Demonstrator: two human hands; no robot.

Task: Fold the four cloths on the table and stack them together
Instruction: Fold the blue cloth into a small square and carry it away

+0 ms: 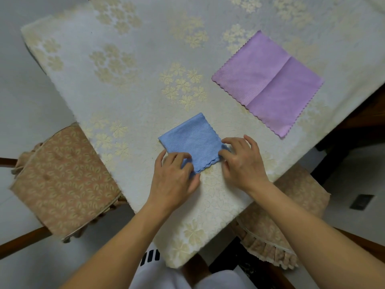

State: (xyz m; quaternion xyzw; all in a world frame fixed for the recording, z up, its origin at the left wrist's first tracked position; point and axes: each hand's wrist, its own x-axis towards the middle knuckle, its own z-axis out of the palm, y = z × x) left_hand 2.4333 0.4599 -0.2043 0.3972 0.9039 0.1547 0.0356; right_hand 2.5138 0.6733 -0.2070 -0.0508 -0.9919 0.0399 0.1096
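A table (129,84) under a cream tablecloth (208,21) with pale gold flower clusters fills most of the view, turned at an angle so one corner points toward the person. Its far and right edges run out of frame, so its full extent cannot be seen.

Two chairs with padded tan leaf-print seats flank that corner. The left chair (62,180) shows most of its cushion and part of its dark wooden frame. The right chair (291,222) is partly tucked under the table, with only part of the cushion and a ruffled trim visible.

A purple cloth (268,82) lies flat and unfolded on the right side of the table, well apart from the hands, with a crease down its middle and scalloped edges.

A blue cloth (193,142) lies near the table's front corner, folded into a small square. How many layers it has cannot be told from here. Only these two cloths are in view.

The left hand (175,174) rests on the blue cloth's near left corner, fingers curled and pinching the fabric, hiding that corner. The right hand (241,161) pinches the cloth's near right corner between thumb and forefinger, its other fingers loosely spread above the tablecloth.

Both forearms are bare. A bit of white clothing shows at the bottom edge, largely cut off.
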